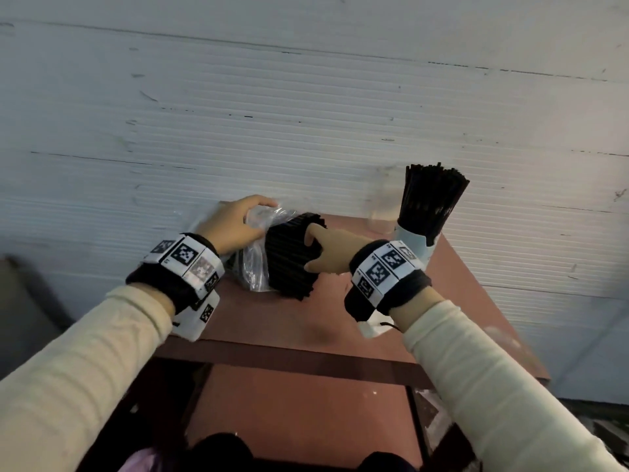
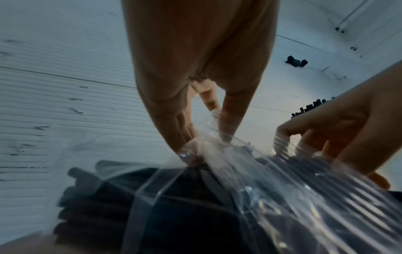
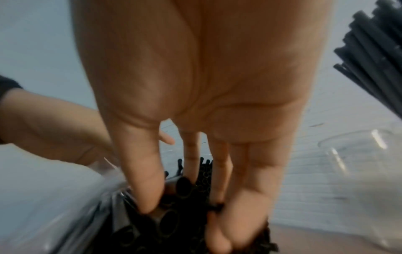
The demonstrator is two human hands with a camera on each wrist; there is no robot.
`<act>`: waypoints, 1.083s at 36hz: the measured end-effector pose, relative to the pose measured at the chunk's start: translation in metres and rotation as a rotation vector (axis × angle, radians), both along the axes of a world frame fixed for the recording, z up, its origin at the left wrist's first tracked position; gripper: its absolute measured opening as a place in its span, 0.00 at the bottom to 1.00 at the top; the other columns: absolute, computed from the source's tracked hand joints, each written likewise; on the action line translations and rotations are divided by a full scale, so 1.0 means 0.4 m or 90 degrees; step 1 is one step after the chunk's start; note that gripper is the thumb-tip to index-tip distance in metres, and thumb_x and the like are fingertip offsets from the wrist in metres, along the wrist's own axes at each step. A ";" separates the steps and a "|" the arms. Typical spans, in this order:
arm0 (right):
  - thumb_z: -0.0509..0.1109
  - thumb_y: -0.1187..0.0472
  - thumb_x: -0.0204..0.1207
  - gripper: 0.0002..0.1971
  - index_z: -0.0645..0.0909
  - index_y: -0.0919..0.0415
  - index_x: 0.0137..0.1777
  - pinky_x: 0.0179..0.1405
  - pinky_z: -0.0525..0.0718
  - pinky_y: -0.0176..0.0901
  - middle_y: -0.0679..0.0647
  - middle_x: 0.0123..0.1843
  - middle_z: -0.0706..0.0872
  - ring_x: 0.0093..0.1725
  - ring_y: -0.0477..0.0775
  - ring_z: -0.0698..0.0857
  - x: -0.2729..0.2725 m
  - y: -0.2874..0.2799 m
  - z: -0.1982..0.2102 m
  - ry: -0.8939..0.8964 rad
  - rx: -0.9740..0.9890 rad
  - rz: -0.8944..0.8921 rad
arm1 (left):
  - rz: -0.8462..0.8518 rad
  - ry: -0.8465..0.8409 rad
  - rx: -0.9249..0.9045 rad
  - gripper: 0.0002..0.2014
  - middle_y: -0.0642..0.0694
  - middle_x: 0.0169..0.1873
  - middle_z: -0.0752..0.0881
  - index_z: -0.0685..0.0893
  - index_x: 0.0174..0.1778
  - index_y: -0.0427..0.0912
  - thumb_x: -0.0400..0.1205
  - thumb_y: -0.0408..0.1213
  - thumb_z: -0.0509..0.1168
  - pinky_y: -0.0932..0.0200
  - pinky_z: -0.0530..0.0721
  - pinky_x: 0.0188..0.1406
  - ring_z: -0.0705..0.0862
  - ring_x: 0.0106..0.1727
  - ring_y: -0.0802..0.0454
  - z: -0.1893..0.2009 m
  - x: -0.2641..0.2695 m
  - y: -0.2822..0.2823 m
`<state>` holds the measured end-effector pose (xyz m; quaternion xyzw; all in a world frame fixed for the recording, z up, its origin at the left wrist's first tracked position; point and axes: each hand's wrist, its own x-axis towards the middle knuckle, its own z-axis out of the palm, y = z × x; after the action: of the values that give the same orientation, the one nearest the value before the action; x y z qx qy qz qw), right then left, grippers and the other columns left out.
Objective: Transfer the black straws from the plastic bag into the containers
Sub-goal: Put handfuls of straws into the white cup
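A thick bundle of black straws lies on the reddish table, half out of a clear plastic bag. My left hand pinches the bag's crumpled plastic; the left wrist view shows the fingers bunching the film over the straws. My right hand grips the exposed straw ends, thumb on one side and fingers on the other. In the right wrist view the thumb and fingers dig in among the open tube ends.
A pale blue cup packed with upright black straws stands at the table's back right. A clear empty cup sits just left of it, also visible as a clear cup. A white ribbed wall runs behind.
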<state>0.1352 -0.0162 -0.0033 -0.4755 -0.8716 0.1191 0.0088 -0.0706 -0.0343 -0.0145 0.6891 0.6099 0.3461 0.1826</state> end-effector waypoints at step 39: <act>0.70 0.64 0.73 0.17 0.77 0.55 0.62 0.46 0.72 0.43 0.54 0.55 0.71 0.51 0.57 0.76 -0.134 0.042 0.002 -0.001 0.076 0.151 | 0.046 -0.032 -0.007 0.18 0.32 0.55 0.86 0.84 0.54 0.54 0.76 0.26 0.71 0.40 0.85 0.55 0.86 0.55 0.29 0.064 -0.039 0.025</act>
<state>0.0816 0.0006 -0.0024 -0.3676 -0.9273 0.0664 0.0222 -0.0864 -0.0244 0.0111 0.6570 0.6314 0.3661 0.1889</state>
